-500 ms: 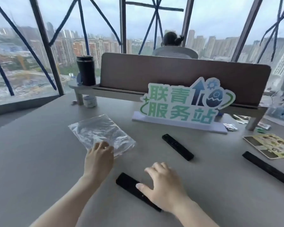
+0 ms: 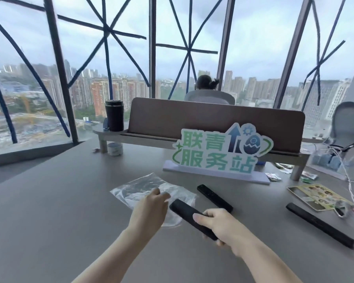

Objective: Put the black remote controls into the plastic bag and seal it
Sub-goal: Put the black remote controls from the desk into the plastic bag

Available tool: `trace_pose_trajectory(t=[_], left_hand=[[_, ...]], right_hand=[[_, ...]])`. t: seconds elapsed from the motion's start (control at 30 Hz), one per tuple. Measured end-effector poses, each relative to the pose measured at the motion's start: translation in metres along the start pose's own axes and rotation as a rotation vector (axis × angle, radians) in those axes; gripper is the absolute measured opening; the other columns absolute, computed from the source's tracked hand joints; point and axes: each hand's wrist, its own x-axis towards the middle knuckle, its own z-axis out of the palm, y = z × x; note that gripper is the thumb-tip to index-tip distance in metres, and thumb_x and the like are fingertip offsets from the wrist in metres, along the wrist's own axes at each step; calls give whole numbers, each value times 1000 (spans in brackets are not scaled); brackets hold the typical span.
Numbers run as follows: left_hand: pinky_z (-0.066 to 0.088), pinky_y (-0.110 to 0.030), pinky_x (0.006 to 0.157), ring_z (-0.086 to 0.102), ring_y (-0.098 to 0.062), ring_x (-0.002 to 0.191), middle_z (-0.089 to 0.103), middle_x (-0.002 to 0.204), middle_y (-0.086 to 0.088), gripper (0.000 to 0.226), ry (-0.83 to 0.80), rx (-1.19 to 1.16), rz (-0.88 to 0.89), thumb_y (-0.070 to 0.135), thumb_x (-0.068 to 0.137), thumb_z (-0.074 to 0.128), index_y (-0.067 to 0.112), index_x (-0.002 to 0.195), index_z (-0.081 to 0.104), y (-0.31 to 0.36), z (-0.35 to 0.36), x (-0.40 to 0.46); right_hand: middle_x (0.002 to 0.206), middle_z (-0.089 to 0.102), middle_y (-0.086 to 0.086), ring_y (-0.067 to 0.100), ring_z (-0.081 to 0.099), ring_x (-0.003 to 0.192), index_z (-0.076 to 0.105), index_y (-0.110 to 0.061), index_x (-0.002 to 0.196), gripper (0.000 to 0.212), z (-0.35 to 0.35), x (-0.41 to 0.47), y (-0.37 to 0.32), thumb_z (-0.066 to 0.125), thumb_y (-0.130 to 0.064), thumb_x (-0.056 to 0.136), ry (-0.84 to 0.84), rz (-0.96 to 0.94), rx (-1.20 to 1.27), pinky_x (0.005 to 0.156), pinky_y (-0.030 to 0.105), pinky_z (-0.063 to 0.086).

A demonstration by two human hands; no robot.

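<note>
- The right hand (image 2: 219,226) has its fingers clamped on a black remote (image 2: 189,215), tip over the plastic bag (image 2: 143,188).
- The left hand (image 2: 149,209) rests on the bag's near edge, fingers curled, possibly pinching it.
- Two more remotes (image 2: 214,198) (image 2: 319,224) lie right of the bag on the table (image 2: 49,211).

Bare desk (image 2: 49,201) lies open left of the plastic bag (image 2: 139,188); two remotes (image 2: 214,198) (image 2: 319,224) and a sign (image 2: 219,152) crowd the right.
</note>
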Motion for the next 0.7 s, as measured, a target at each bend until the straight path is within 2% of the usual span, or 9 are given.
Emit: trace_pose_trajectory(t=[0.1, 0.17, 0.23, 0.3, 0.4, 0.47, 0.57, 0.63, 0.7], left_hand=[[50, -39, 67, 62, -30, 81, 61, 91, -5, 18, 30, -110, -12, 22, 89, 51, 21, 97, 67, 20, 1, 11], [50, -39, 70, 62, -30, 83, 62, 92, -4, 19, 34, -131, -28, 22, 88, 52, 21, 98, 68, 27, 3, 17], [51, -40, 70, 61, -30, 84, 62, 92, -5, 19, 33, -137, -43, 23, 89, 52, 21, 98, 69, 28, 5, 20], [51, -40, 68, 61, -28, 80, 62, 89, -3, 18, 27, -169, -61, 22, 89, 52, 22, 92, 70, 25, 10, 21], [48, -38, 63, 58, -27, 73, 59, 82, -2, 21, -3, -154, -55, 22, 89, 49, 23, 81, 67, 19, 20, 18], [44, -33, 64, 59, -25, 81, 62, 89, 1, 21, -18, -163, -61, 22, 90, 48, 25, 92, 69, 18, 24, 15], [41, -29, 71, 60, -21, 98, 63, 109, 4, 28, -18, -186, -71, 21, 91, 49, 28, 113, 64, 18, 26, 10], [43, -29, 74, 59, -19, 101, 62, 115, 7, 31, -40, -181, -68, 21, 90, 49, 30, 117, 61, 17, 27, 7], [44, -30, 71, 60, -19, 96, 61, 110, 7, 30, -74, -164, -75, 22, 90, 50, 32, 116, 62, 15, 29, 4]], right_hand=[[65, 60, 5, 12, 39, 40, 66, -15, 85, 20, 7, 24, -17, 68, -34, 89, -69, 34, 171, 37, 19, 25], [70, 64, 6, 13, 49, 42, 70, -6, 94, 17, 15, 33, -21, 67, -23, 92, -108, 7, 351, 39, 20, 38], [73, 69, 7, 19, 61, 54, 72, 0, 100, 17, 17, 36, -15, 65, -13, 94, -82, -14, 490, 54, 30, 55], [73, 71, 8, 22, 64, 61, 72, 2, 100, 15, 11, 37, 0, 59, -5, 95, 55, -3, 507, 64, 37, 60], [76, 72, 7, 22, 59, 52, 71, -5, 93, 24, -13, 46, 29, 47, -1, 92, 334, 29, 341, 51, 34, 54], [97, 75, 4, 26, 67, 69, 71, -18, 104, 29, -30, 59, 45, 47, -11, 89, 512, 30, 63, 66, 38, 57], [138, 58, 6, 30, 58, 119, 49, -18, 141, 46, -42, 83, 60, 45, -29, 96, 518, 72, -305, 93, 36, 46], [145, 51, 7, 30, 52, 128, 38, -17, 148, 55, -39, 96, 60, 44, -38, 98, 465, 89, -411, 98, 38, 43], [139, 55, 6, 29, 56, 123, 46, -18, 141, 49, -33, 105, 59, 49, -39, 97, 463, 76, -519, 95, 40, 46]])
